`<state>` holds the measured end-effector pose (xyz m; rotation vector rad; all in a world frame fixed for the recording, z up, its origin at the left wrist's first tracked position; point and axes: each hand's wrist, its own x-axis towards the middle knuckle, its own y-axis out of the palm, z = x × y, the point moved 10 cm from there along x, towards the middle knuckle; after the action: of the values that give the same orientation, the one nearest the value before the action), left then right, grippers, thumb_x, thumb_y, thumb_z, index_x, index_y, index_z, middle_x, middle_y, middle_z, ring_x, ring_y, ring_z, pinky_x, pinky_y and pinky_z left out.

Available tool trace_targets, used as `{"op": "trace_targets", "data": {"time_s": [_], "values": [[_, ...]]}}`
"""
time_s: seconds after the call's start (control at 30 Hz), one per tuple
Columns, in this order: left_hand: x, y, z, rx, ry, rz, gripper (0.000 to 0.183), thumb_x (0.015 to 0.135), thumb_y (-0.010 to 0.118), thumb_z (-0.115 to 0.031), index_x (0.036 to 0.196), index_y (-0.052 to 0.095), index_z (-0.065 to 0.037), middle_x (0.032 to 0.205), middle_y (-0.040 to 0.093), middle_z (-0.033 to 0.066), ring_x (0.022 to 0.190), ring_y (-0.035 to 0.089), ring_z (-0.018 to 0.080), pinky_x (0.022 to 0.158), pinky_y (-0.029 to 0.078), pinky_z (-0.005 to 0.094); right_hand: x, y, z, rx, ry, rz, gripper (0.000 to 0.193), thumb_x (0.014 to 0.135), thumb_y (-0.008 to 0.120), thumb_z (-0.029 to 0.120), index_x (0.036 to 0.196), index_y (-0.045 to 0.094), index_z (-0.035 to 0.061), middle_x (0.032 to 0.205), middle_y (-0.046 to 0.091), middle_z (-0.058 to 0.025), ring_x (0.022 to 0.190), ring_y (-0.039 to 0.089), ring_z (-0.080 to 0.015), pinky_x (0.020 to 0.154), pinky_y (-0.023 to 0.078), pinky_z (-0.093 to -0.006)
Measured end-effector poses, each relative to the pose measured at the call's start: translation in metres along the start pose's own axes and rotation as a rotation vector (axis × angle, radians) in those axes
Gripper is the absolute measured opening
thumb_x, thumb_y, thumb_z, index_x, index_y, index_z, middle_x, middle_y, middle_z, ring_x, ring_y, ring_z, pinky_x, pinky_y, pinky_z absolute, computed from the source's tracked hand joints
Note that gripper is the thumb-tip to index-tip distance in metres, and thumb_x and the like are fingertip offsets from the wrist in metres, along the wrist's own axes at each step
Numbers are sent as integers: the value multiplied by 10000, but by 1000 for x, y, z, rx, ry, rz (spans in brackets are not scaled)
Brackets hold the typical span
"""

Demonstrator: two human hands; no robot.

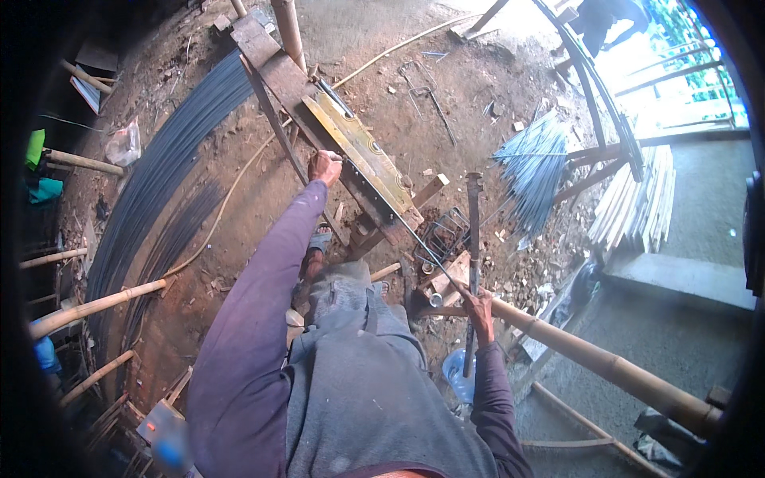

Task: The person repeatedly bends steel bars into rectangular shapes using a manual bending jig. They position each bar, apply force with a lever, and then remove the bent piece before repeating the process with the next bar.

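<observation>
As the head view looks down, the left hand (325,167) sits a bit above the middle of the frame, its fingers curled by the edge of a long, brown wooden worktop (289,84). A thin, dark metal rod (430,256) slants from that worktop down to the right hand (478,307), right of the middle, whose fingers grip its lower part. I can't tell if the left fingers pinch it too. A long, flat, dark metal bar (474,231) runs past the right hand; whether it is held is unclear. The step looks like lining up the rod, so the next move calls for steady hands.
</observation>
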<state>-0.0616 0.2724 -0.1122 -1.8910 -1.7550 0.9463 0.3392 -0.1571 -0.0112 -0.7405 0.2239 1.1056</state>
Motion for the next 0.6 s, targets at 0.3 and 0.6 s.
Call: {"op": "trace_targets", "data": {"time_s": [0.3,0.6], "values": [[-11,9,-21,40,194,-56,265,759,635,-79,971,791,-109,997,732,187,912,705,371,813,558,421,22,12,-32,-32,76,155,327,874,765,307,783,661,11,637,522,23,577,446,-84,508,341,-305],[-19,13,-38,156,304,-88,147,808,636,-93,896,750,-60,938,693,201,877,678,387,783,540,443,35,9,-79,58,52,103,326,897,759,313,811,656,16,669,604,-4,603,545,-91,540,426,-291]]}}
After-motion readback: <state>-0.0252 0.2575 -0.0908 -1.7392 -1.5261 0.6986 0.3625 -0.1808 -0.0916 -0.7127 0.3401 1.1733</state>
